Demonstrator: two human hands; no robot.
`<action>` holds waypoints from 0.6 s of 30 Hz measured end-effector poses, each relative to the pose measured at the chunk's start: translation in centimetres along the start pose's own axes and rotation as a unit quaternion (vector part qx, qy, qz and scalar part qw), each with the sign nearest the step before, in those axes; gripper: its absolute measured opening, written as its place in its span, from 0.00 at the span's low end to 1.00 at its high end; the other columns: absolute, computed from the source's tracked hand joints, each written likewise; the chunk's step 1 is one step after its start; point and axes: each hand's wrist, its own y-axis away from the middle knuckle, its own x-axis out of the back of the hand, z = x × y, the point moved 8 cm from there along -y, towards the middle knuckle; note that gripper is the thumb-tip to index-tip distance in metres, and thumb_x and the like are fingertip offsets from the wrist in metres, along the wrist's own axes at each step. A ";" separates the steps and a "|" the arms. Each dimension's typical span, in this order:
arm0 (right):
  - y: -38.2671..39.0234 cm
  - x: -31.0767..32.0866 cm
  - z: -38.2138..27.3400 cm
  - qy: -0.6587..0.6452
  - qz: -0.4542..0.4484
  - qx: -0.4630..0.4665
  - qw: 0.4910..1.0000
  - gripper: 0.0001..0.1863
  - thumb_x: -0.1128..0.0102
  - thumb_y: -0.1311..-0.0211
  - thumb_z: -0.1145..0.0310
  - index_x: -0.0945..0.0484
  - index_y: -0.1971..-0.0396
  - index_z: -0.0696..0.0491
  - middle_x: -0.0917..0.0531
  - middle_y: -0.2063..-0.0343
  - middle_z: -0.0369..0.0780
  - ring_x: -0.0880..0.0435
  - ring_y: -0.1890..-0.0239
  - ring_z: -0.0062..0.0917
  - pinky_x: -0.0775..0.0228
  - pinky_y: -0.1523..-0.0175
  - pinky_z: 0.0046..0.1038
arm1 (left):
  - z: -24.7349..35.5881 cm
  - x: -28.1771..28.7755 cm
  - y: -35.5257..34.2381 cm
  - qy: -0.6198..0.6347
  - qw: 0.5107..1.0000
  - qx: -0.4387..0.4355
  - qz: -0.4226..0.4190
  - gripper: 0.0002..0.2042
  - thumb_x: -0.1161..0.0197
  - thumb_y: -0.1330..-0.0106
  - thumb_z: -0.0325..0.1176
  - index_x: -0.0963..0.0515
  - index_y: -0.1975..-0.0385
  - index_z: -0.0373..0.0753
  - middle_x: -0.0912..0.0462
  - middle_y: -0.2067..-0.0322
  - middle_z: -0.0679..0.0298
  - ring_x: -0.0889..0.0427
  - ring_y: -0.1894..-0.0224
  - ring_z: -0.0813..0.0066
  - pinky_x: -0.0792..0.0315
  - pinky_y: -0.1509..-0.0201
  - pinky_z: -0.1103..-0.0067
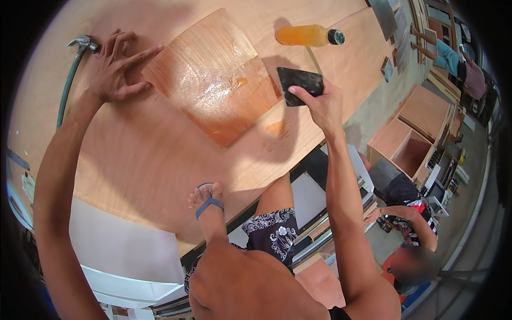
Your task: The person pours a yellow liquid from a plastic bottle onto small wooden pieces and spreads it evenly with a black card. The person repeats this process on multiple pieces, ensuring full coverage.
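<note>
My right hand grips a black flat spreader, thumb on top, just off the right edge of a thin wood sheet. Wet, shiny amber liquid coats much of that sheet, and a smear of it marks the plywood underneath. With fingers spread, my left hand rests on the plywood, its index fingertip at the sheet's left corner. A claw hammer with a dark green handle lies left of that hand. Beyond the spreader, a bottle of orange liquid lies on its side, dark cap to the right.
My sandalled foot is on the plywood's near part. At lower right a co-worker holds a dark tool. Wooden cabinets stand on the right, and another person is farther back. White panels sit below the near edge.
</note>
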 end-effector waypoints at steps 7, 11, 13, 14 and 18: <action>-5.6 -5.2 -1.3 0.031 -0.108 0.066 0.992 0.21 0.17 0.39 0.66 0.12 0.49 0.59 0.08 0.67 0.38 0.11 0.66 0.21 0.19 0.54 0.28 | -0.1 -0.3 -0.6 0.016 0.999 0.021 -0.018 0.41 0.38 0.41 0.75 0.26 0.24 0.73 0.32 0.31 0.56 0.38 0.25 0.46 0.46 0.16 0.49; -5.5 -3.4 0.8 0.052 -0.065 0.021 0.996 0.20 0.17 0.39 0.69 0.11 0.49 0.60 0.07 0.67 0.38 0.10 0.64 0.20 0.18 0.55 0.27 | -0.3 -0.3 -0.2 0.016 0.998 0.040 -0.045 0.42 0.36 0.42 0.75 0.27 0.24 0.74 0.35 0.27 0.56 0.41 0.22 0.43 0.45 0.18 0.44; -4.8 -2.7 0.7 0.040 -0.046 -0.017 0.998 0.19 0.17 0.39 0.70 0.11 0.50 0.60 0.07 0.66 0.38 0.10 0.63 0.19 0.17 0.55 0.27 | -0.9 -0.6 0.1 0.026 0.998 0.047 -0.044 0.42 0.36 0.43 0.75 0.27 0.24 0.74 0.36 0.26 0.56 0.42 0.22 0.41 0.46 0.19 0.41; -4.4 -2.4 0.2 0.004 -0.039 -0.019 0.999 0.18 0.17 0.39 0.71 0.10 0.51 0.60 0.07 0.64 0.37 0.11 0.63 0.17 0.17 0.56 0.26 | -0.9 -0.6 0.3 0.024 0.997 0.056 -0.051 0.43 0.35 0.43 0.75 0.26 0.24 0.73 0.37 0.26 0.56 0.43 0.21 0.41 0.46 0.19 0.41; -4.5 -4.7 -0.5 -0.010 -0.091 0.025 0.996 0.18 0.17 0.39 0.71 0.11 0.51 0.61 0.09 0.66 0.35 0.13 0.66 0.16 0.17 0.56 0.25 | -0.9 -0.8 0.1 0.031 0.996 0.065 -0.058 0.43 0.35 0.45 0.75 0.26 0.25 0.73 0.37 0.26 0.56 0.44 0.21 0.39 0.46 0.19 0.40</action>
